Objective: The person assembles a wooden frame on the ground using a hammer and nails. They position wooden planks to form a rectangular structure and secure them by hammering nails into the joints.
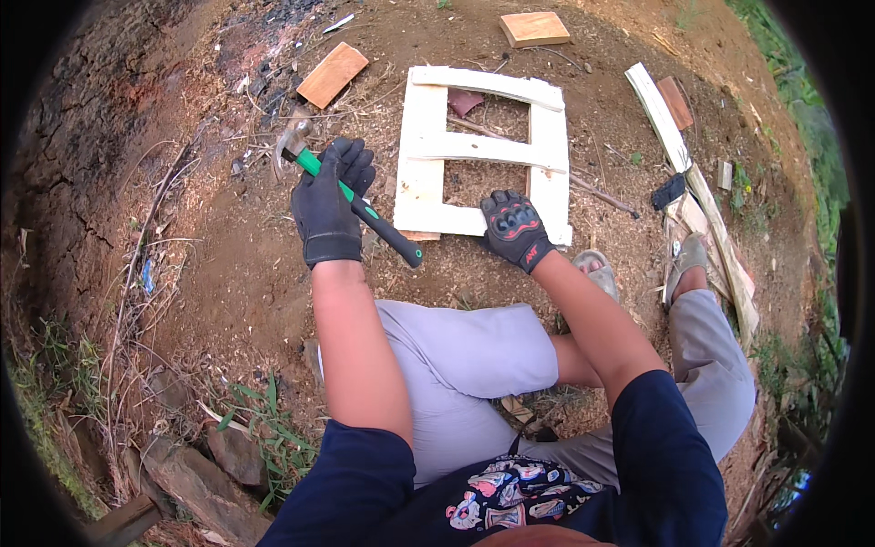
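Note:
My left hand (pixel 330 205), in a black glove, is closed round a claw hammer (pixel 387 237) with a green and black handle. The metal head points up and away to the left, and the handle's end hangs toward the right. A pale wooden frame (pixel 419 164) lies on the ground in front of me, made of two upright boards with three slats across. My right hand (pixel 514 228), in a black glove with red marks, rests on the nearest slat with its fingers curled over the wood. Whether a nail is under those fingers is hidden.
Reddish wood blocks lie at the far left (pixel 333 75) and far middle (pixel 535 29). Long pale wood strips (pixel 720 232) and a black glove-like item (pixel 668 191) are on the right. Stones (pixel 205 483) and weeds sit at lower left. My bent legs are close below the frame.

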### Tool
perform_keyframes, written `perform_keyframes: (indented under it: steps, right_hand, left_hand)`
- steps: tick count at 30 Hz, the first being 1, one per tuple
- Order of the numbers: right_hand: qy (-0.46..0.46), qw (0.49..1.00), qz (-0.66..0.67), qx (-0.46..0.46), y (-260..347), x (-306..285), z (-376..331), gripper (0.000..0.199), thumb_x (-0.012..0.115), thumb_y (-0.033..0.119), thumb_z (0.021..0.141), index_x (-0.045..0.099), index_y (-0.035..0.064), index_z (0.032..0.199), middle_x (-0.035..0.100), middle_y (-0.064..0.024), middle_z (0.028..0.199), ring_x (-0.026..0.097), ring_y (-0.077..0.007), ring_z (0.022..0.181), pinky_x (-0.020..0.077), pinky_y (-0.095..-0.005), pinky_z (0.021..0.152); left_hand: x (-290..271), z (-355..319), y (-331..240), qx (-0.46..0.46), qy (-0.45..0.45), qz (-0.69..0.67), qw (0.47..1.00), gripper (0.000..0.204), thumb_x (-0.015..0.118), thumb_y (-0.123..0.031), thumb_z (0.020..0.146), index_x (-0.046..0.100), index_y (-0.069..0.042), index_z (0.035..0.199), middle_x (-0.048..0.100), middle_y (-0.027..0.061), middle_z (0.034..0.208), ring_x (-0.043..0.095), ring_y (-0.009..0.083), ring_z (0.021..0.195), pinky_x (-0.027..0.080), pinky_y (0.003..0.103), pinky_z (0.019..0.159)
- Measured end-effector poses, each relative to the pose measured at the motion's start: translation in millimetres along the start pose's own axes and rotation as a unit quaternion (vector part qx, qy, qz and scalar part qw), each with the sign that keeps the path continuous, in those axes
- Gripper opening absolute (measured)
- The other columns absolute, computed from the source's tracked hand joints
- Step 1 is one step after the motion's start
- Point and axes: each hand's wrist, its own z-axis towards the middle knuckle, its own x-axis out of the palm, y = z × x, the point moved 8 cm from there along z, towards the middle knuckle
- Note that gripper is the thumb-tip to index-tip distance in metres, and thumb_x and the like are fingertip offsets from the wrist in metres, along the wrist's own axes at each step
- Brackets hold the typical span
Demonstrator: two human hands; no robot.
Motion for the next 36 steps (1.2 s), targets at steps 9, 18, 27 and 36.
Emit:
perform_keyframes:
  steps: [9,18,27,36]
  right_hand:
    - [0.000,1.000,0.021,0.007,-16.2,-46.7,-5.6,0.044,0.082,0.023,0.075,0.066,0.0072,0.113,0.065,-0.0158,0.108,0.065,-0.0354,0.106,0.0526,-0.0468,0.094]
    - [-0.016,0.997,-0.057,0.047,-116.1,-131.4,-51.0,0.049,0.086,0.021,0.073,0.063,0.0077,0.115,0.064,-0.0168,0.111,0.065,-0.0383,0.107,0.0535,-0.0484,0.093]
    - [0.049,0.962,-0.209,0.169,-318.4,-119.1,-120.7,0.055,0.085,0.019,0.078,0.063,0.0025,0.125,0.066,-0.0228,0.128,0.064,-0.0430,0.119,0.0532,-0.0493,0.103]
    - [0.132,0.944,-0.202,0.226,-371.3,-54.7,-148.9,0.051,0.081,0.025,0.083,0.063,0.0025,0.126,0.066,-0.0203,0.128,0.061,-0.0398,0.125,0.0499,-0.0492,0.105]
  left_hand:
    - [-15.8,18.3,-20.4,0.046,0.008,0.036,0.998,0.041,0.059,-0.023,0.109,0.062,0.009,0.136,0.070,0.0251,0.134,0.072,0.0356,0.119,0.062,0.043,0.097]
    - [-11.5,19.2,-21.9,0.038,0.038,0.008,0.999,0.048,0.054,-0.021,0.110,0.053,0.013,0.143,0.063,0.0309,0.142,0.066,0.0433,0.130,0.058,0.050,0.107]
    - [-19.6,25.8,-18.1,0.018,0.008,0.052,0.998,0.044,0.056,-0.022,0.109,0.059,0.010,0.138,0.067,0.0290,0.137,0.070,0.0426,0.123,0.060,0.050,0.101]
    - [-47.0,50.0,2.6,-0.083,-0.021,-0.049,0.995,0.043,0.056,-0.019,0.109,0.054,0.009,0.141,0.061,0.0295,0.145,0.063,0.0447,0.131,0.055,0.056,0.109]
